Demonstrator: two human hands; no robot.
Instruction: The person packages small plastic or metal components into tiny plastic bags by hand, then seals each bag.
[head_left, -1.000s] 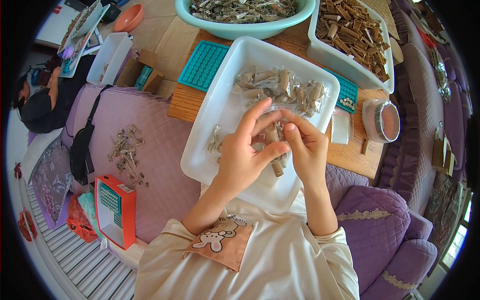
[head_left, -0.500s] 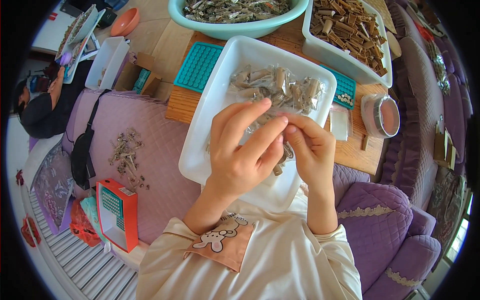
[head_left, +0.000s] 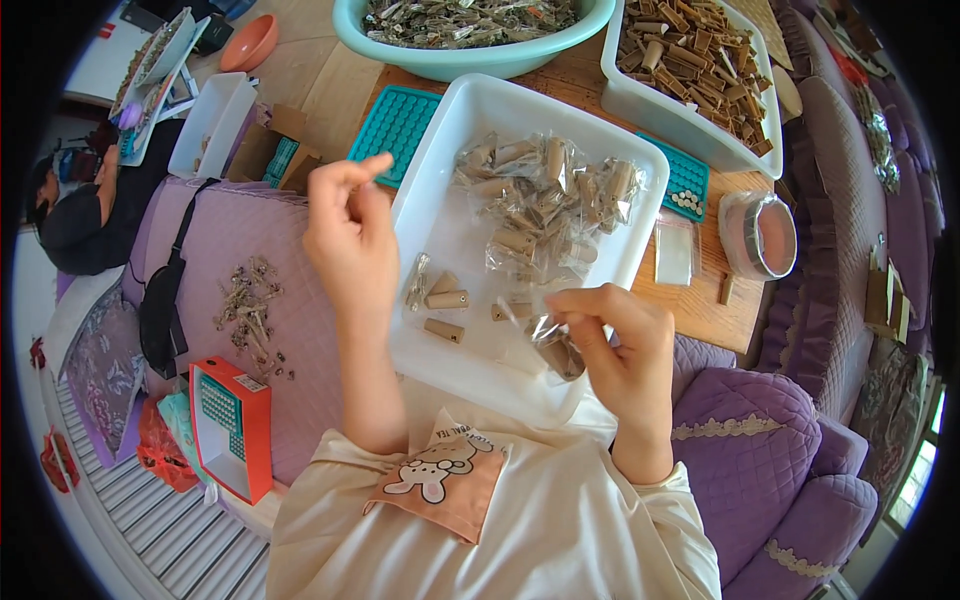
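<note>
My right hand [head_left: 630, 350] pinches the top of a small clear plastic bag [head_left: 555, 350] with brown pieces in it, over the near right part of a white tray [head_left: 400, 240]. My left hand [head_left: 355, 225] is raised beside the tray's left rim, near a teal mat [head_left: 412, 110] of round cells. Its fingers are curled together; whatever they may pinch is too small to make out. Filled clear bags [head_left: 545, 190] lie piled in the tray's far part. Loose brown tapered tubes [head_left: 445, 330] and some clear slender pieces [head_left: 418, 282] lie nearer.
Behind the tray stand a pale teal basin [head_left: 480, 60] of clear pieces and a white bin [head_left: 690, 120] of brown pieces. To the right are flat clear bags [head_left: 675, 255] and a round container [head_left: 765, 235]. A red box [head_left: 250, 430] stands left; a person [head_left: 100, 220] sits far left.
My hands have parted: the left swung up and left past the tray's rim. My right hand came down slightly with the bag, uncovering loose tubes in the tray.
</note>
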